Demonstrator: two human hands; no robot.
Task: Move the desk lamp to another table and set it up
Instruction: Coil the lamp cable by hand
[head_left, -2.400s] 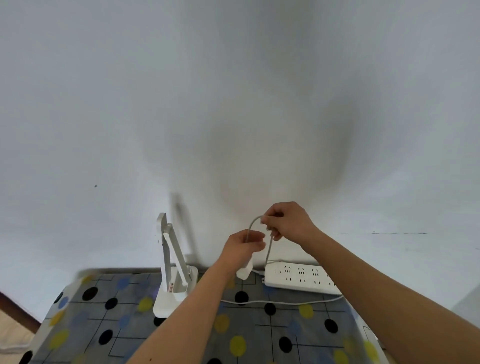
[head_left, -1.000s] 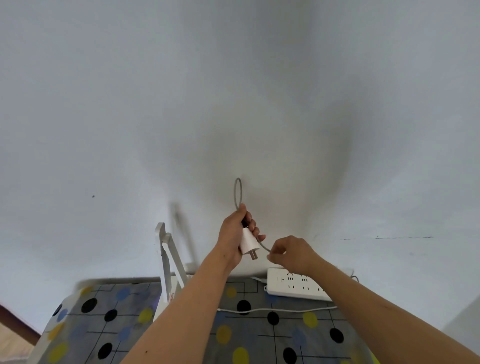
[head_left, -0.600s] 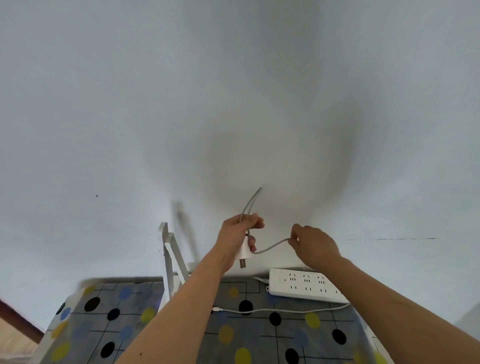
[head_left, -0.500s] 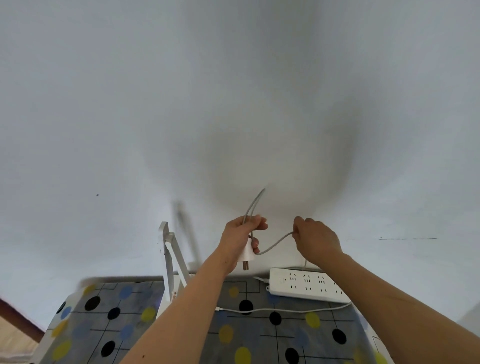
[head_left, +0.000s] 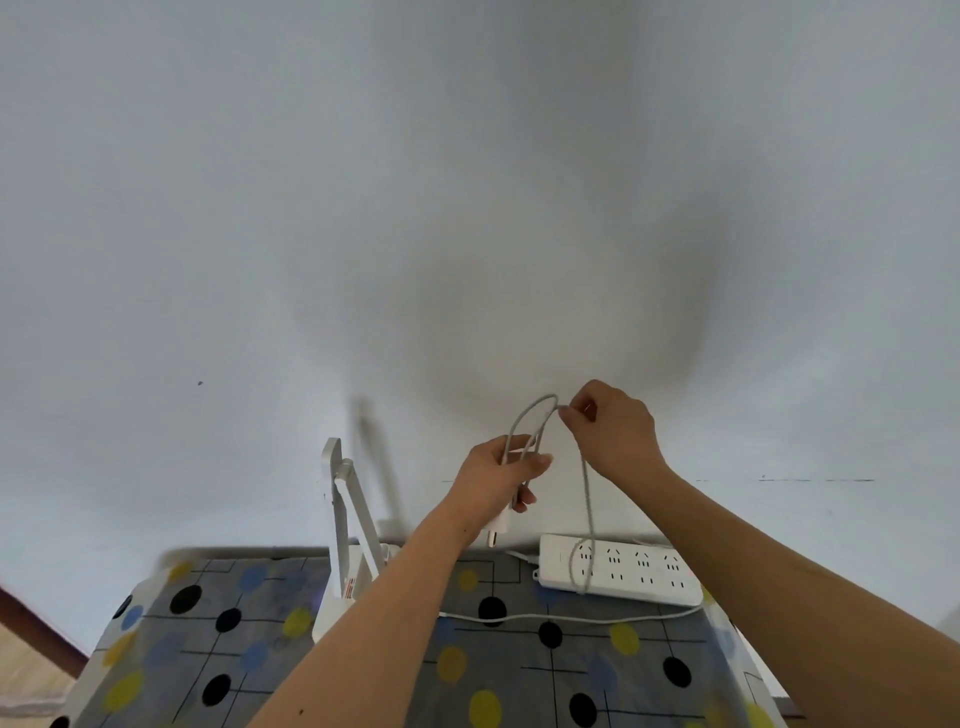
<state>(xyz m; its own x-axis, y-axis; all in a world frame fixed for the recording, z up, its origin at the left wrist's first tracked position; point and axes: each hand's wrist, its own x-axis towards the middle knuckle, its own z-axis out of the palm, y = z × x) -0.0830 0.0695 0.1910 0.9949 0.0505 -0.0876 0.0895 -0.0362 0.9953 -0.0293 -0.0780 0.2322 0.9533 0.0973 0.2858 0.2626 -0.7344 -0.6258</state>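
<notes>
Lamp (head_left: 337, 519) stands untouched; its cord (head_left: 587, 499) is what the fingers have. The left hand (head_left: 511, 467) has its fingers curled round a few gathered turns of cord, and the white plug (head_left: 497, 525) hangs out below the fist, pins down. The right hand (head_left: 613, 431), just beside and a little above, pinches the top of the loop between thumb and forefinger, with the other fingers loosely bent. From that pinch the cord drops below the fingers, crosses the power strip (head_left: 639, 574) and curls back over it.

The cord looks thin, soft and limp, with a pale grey jacket. It should take any shape and weigh next to nothing, so I judge the risk is loops slipping out of the fist, not strain. The plug is hard, smooth plastic.

Below and to the left of the left hand the lamp stands on the table, close to the wall (head_left: 467, 208). It is white, with slim flat bars folded at a hinge over a flat base. It looks light but jointed — I would take it by the lower post or the base, not the upper bar, which may swing.

Under everything lies a cloth (head_left: 234, 623), grey with thin black lines and black, yellow and blue dots, probably smooth. A thin white cable (head_left: 571, 619) runs across it, on the near side of the strip.
</notes>
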